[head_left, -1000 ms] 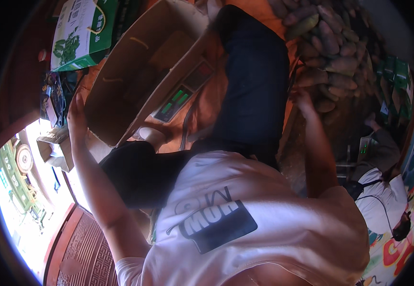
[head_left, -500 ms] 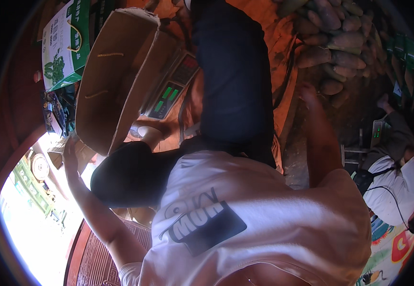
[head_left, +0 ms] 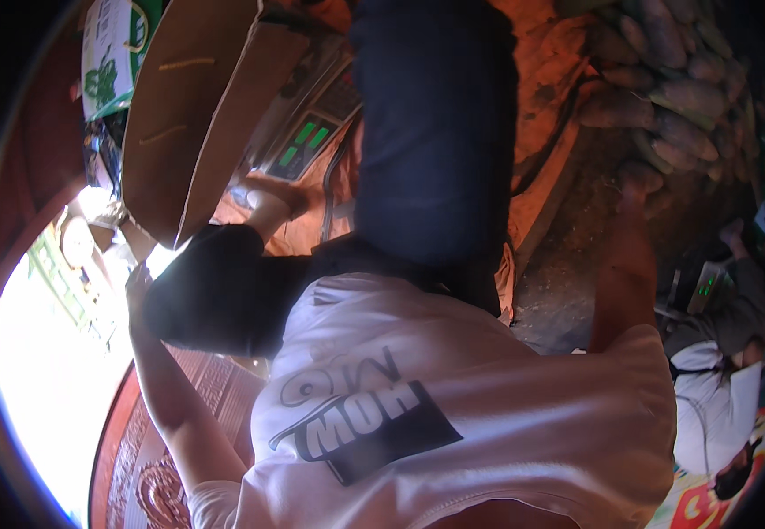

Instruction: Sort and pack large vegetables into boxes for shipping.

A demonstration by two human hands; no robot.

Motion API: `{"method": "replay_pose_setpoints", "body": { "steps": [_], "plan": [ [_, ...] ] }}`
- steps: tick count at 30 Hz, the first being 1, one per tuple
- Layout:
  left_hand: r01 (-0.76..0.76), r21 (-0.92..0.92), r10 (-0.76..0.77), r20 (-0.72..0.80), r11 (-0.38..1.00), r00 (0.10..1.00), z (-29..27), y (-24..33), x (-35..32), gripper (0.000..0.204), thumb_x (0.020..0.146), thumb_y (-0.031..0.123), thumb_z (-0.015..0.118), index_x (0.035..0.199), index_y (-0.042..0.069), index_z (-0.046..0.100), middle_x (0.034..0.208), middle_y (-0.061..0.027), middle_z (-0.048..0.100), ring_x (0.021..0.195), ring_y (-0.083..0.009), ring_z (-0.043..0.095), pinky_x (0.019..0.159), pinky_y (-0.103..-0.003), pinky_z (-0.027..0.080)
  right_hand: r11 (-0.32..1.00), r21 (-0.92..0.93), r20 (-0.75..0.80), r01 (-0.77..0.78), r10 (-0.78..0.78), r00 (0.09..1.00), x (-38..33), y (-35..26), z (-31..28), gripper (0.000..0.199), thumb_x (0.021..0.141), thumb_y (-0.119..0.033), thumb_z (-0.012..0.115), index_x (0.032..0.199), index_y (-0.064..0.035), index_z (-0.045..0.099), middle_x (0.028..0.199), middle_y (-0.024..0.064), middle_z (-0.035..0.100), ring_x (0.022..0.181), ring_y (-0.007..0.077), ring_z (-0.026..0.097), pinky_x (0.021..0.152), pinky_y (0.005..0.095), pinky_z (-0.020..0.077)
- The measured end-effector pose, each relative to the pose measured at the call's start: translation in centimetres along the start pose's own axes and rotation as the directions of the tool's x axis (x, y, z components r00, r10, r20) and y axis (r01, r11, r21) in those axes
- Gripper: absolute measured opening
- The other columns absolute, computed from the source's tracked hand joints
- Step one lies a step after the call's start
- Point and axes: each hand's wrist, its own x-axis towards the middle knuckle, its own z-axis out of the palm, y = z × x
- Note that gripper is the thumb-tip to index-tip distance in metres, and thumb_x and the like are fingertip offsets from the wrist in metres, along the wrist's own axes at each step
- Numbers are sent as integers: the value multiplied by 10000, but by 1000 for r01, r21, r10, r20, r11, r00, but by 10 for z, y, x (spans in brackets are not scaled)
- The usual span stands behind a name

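The right hand (head_left: 636, 182) is hovering by elongated brownish root vegetables (head_left: 686, 99), upper right; the left hand (head_left: 138, 284) is hanging mid-left (grips unclear).

I wear this view on my head: the left of two side-by-side fisheye cameras, facing down over my body. My shirt (head_left: 523, 397) is nearest, filling the lower middle; my trousers (head_left: 435, 132) run up from it. My left hand (head_left: 138, 284) and right hand (head_left: 636, 182) show farther off to either side, the box (head_left: 166, 110) and the vegetables (head_left: 686, 99) toward the upper edge.
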Motion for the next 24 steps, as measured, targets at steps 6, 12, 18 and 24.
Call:
{"method": "replay_pose_setpoints", "body": {
  "steps": [6,12,18,24],
  "plan": [
    [496,-698,-614,101,517,782,-45,7,-32,398,1016,235,603,1323,-19,609,1214,-137,691,1122,-261,677,975,-357,548,950,310,232,39,-115,966,16,-14,55,656,954,-397,660,1482,-57,471,1468,104,522,1289,275,553,1050,438,487],
    [488,-657,-505,184,575,843,13,48,77,447,1022,291,590,1336,-28,603,1257,-177,675,1187,-277,642,1034,-386,505,870,462,289,-171,35,957,21,96,5,651,964,-416,641,1480,-56,474,1427,84,551,1278,260,555,1063,419,472],
    [436,-667,-535,66,604,842,-46,42,-26,460,1041,280,567,1367,-45,569,1304,-196,646,1223,-294,617,1086,-399,460,686,682,429,-253,-95,898,22,-2,59,648,975,-435,621,1479,-54,477,1386,65,579,1267,245,557,1076,399,457],
    [370,-550,-424,32,749,905,-65,70,9,452,1042,268,562,1361,-52,572,1280,-183,659,1206,-267,625,1073,-375,468,468,770,522,-434,-69,850,-8,57,78,647,985,-454,601,1477,-52,480,1345,45,608,1256,230,559,1089,379,441]
  ]
}}
